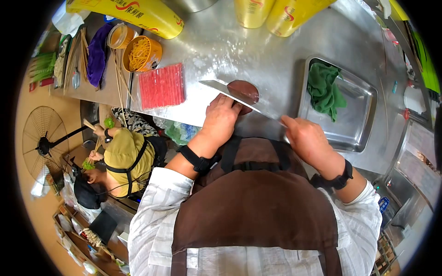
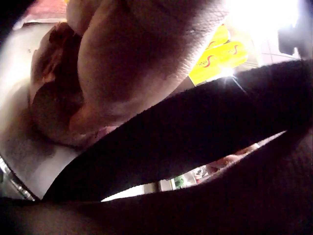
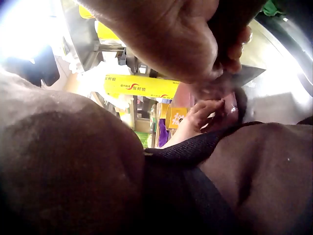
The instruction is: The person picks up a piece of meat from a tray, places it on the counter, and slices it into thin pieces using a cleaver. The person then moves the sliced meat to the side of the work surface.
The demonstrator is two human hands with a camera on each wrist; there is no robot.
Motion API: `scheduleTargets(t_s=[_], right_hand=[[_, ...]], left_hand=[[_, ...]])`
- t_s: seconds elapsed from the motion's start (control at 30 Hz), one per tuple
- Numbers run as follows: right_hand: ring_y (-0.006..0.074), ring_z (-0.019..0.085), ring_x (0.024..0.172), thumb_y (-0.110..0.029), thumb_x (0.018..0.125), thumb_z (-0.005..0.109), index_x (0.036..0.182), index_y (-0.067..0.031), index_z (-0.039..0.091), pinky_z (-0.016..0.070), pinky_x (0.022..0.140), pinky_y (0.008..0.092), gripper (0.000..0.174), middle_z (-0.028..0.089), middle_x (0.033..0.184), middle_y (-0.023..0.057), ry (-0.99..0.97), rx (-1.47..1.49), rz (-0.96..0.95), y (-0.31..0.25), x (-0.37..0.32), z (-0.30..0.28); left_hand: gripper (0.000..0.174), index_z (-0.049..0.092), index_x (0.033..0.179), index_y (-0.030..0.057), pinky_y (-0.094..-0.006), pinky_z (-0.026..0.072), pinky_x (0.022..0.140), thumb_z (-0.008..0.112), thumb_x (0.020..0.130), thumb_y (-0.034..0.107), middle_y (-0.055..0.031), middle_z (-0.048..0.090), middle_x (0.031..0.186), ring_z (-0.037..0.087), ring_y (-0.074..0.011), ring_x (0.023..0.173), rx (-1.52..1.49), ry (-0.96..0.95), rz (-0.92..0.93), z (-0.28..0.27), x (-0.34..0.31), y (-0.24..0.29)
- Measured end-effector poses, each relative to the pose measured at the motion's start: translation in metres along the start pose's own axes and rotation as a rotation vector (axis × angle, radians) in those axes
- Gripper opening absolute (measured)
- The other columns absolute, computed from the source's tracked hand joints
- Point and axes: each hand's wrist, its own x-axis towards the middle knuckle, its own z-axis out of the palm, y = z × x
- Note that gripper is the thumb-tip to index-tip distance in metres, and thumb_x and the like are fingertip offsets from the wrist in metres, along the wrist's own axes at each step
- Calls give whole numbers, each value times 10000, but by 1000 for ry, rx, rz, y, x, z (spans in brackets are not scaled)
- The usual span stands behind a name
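Observation:
A piece of dark red meat (image 1: 244, 89) lies on the white cutting board (image 1: 177, 113), with a portion showing on each side of the knife blade. My left hand (image 1: 220, 117) grips the near portion, its bent fingers right beside the blade. In the right wrist view, the left hand's fingers (image 3: 205, 111) curve over the meat. My right hand (image 1: 307, 140) grips the handle of a wide-bladed knife (image 1: 225, 92); the handle is mostly hidden in the fist. The blade lies slantwise across the meat, its far end pointing left.
Red crab sticks (image 1: 162, 86) in clear wrap lie left of the meat. Behind them stands a tub of yellow strips (image 1: 140, 54). A steel tray (image 1: 363, 131) with a green cloth (image 1: 326, 89) is at right. Yellow boxes (image 1: 294, 16) line the back. Another person (image 1: 122, 156) works at left.

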Motion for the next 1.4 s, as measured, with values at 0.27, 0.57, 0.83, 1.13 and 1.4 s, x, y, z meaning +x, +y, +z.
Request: scheduleTargets(t_s=[0.27,0.57,0.83,1.13,1.4], right_hand=[[378,638,705,-50,833,580,1048,-36,583,511,615,464,216,641,743,170,-126,30,45,4,11,-4],[420,626,702,-41,831,552,1025,-26,579,497,613,489,196,638,736,209,-273,68,81,9,32,-5],[427,637,761,-45,830,541,970,-14,637,504,666,502,172,650,778,241,-367,26,145,2,53,-5],[405,675,789,-51,780,577,917,-15,664,545,715,481,167,681,805,223,-361,-32,218,4,59,3],[408,656,769,-31,824,522,995,-27,663,533,691,472,221,674,805,221,-406,-77,223,2,60,3]], left_hand=[[380,681,1109,53,-436,414,999,581,743,30,-139,583,1190,535,-341,1152,-2,-19,-12,-7,2,3],[374,667,1152,54,-463,416,1005,560,793,41,-169,536,1292,479,-363,1230,11,-86,-23,-12,7,5],[396,657,1151,15,-420,396,1029,566,772,84,-114,580,1229,523,-304,1176,19,-77,-2,-13,10,3],[420,621,1125,23,-445,402,973,690,714,80,-125,570,1146,524,-311,1122,-160,24,132,-47,14,-13],[208,639,895,24,-441,482,836,663,696,80,-163,640,936,615,-353,942,178,-327,264,-105,63,-46]])
